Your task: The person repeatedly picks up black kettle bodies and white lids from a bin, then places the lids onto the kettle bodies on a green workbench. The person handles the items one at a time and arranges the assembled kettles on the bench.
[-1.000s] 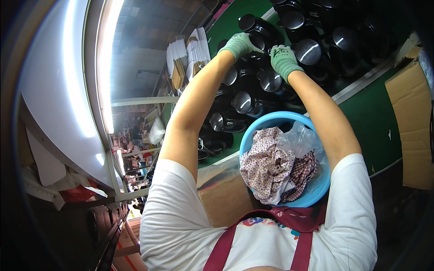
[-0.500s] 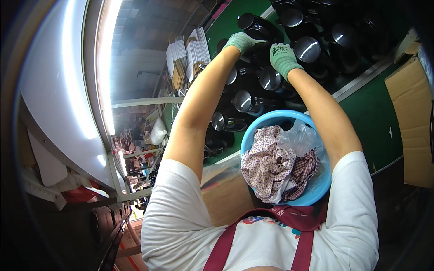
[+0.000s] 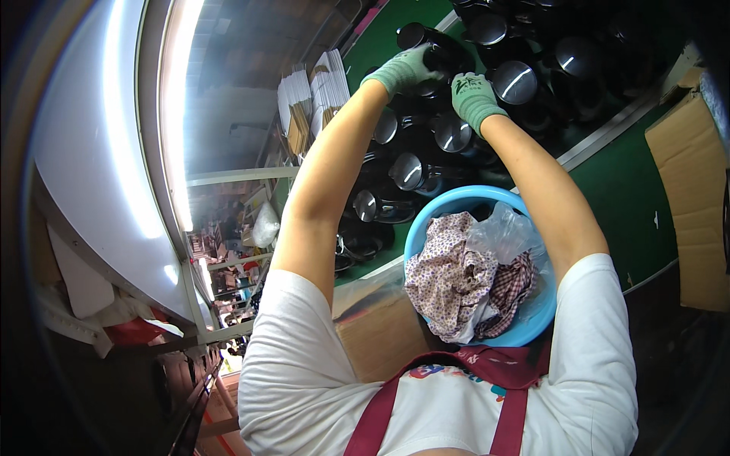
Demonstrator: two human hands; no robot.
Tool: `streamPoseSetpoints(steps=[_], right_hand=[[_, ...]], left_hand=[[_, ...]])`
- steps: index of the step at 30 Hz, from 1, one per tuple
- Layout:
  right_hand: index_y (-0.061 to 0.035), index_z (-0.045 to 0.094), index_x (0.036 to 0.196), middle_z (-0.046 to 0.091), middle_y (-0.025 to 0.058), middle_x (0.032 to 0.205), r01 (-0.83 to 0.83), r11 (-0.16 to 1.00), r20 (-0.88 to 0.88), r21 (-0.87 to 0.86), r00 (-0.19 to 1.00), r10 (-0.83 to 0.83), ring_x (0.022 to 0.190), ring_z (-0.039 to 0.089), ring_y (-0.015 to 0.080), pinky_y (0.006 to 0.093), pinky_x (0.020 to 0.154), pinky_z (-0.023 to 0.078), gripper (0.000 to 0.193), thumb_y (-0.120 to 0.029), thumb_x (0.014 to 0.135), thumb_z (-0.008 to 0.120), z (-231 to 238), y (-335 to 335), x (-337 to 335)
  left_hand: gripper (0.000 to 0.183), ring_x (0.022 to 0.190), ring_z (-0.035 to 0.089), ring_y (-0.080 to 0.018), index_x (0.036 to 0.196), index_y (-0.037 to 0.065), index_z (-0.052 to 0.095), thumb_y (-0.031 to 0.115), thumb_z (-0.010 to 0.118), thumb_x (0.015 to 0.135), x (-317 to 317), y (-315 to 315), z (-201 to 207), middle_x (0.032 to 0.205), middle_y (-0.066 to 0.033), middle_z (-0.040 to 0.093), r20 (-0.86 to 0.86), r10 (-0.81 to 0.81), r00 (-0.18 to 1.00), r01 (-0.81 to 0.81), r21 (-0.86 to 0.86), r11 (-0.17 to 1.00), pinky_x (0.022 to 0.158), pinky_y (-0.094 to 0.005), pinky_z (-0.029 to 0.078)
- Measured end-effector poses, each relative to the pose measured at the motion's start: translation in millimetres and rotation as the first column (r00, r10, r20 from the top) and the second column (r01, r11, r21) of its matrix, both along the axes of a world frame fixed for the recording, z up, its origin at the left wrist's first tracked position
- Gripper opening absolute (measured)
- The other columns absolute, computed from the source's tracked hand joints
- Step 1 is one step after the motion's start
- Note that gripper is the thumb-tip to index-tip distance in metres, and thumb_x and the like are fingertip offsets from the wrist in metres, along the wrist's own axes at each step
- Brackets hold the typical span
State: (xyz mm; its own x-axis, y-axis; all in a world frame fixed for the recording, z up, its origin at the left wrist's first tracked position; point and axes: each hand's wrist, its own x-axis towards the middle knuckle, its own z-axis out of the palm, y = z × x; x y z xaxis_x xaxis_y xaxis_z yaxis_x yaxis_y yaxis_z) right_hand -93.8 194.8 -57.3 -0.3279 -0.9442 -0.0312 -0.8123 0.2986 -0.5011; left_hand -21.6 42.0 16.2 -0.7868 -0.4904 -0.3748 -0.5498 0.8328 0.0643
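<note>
Both my hands wear pale gloves with green cuffs and reach to the far part of the green bench, among many dark jug-like vessels with glossy round lids and handles. My left hand (image 3: 411,70) lies against the near-left side of a dark jug (image 3: 445,52), its fingers curling round the body and partly hidden. Close by on the right, my right hand (image 3: 472,94) is closed, with its fingertips tucked down among the jugs; what they grip cannot be made out. Another jug (image 3: 454,133) stands just below my right hand, its lid facing up.
A blue basin (image 3: 414,235) in front of me holds patterned cloths (image 3: 454,273) and a clear plastic bag (image 3: 502,232). Stacked cardboard sheets (image 3: 328,83) stand at the far left. A cardboard piece (image 3: 688,205) is at the right. A metal rail (image 3: 601,144) crosses the green bench (image 3: 642,205).
My left hand has shifted slightly, its fingers now higher against the far jug. My right hand has barely moved.
</note>
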Motion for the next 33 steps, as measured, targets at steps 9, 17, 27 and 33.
streamPoseSetpoints(steps=[9,17,27,33], right_hand=[[-0.0022,0.067,0.111,0.066,0.0202,0.115,0.054,0.999,0.044,0.002,0.998,-0.054,0.108,0.065,0.0329,0.0415,0.090,0.053,0.027,-0.015,0.089,0.059,-10.9,-4.6,-4.6],[-0.0057,0.070,0.108,0.070,0.0158,0.109,-0.054,0.998,0.055,0.020,0.997,0.053,0.104,0.068,0.0299,0.0395,0.087,0.054,0.024,-0.014,0.088,0.060,-5.5,2.8,-9.8],[-0.0033,0.064,0.118,0.064,0.0186,0.122,-0.051,0.989,0.163,0.138,0.986,0.028,0.111,0.064,0.0321,0.0420,0.092,0.052,0.036,-0.022,0.087,0.063,-0.1,3.1,-23.3],[-0.0085,0.054,0.127,0.049,0.0139,0.135,-0.078,0.956,-0.065,-0.282,0.996,0.062,0.124,0.046,0.0321,0.0450,0.097,0.043,0.053,-0.031,0.081,0.067,55.4,-12.6,39.7]], left_hand=[[0.065,0.096,0.067,-0.0366,0.134,0.004,0.051,0.044,0.069,0.085,-25.7,16.4,0.2,0.107,-0.0213,0.068,0.377,0.233,0.897,-0.207,-0.108,0.972,0.086,-0.0410,0.054],[0.082,0.120,0.051,-0.0367,0.140,0.013,0.043,0.012,0.080,0.067,2.6,52.4,17.5,0.133,-0.0170,0.045,0.403,-0.369,0.837,0.473,-0.195,0.859,0.101,-0.0460,0.045],[0.091,0.127,0.047,-0.0377,0.141,0.010,0.039,0.011,0.083,0.062,9.1,18.9,23.5,0.136,-0.0170,0.046,0.088,-0.296,0.951,0.308,-0.199,0.930,0.104,-0.0429,0.044],[0.094,0.130,0.046,-0.0399,0.145,0.012,0.040,0.043,0.084,0.068,139.5,-91.2,10.4,0.140,-0.0243,0.046,-0.154,0.336,0.929,-0.364,-0.229,0.903,0.108,-0.0440,0.042]])
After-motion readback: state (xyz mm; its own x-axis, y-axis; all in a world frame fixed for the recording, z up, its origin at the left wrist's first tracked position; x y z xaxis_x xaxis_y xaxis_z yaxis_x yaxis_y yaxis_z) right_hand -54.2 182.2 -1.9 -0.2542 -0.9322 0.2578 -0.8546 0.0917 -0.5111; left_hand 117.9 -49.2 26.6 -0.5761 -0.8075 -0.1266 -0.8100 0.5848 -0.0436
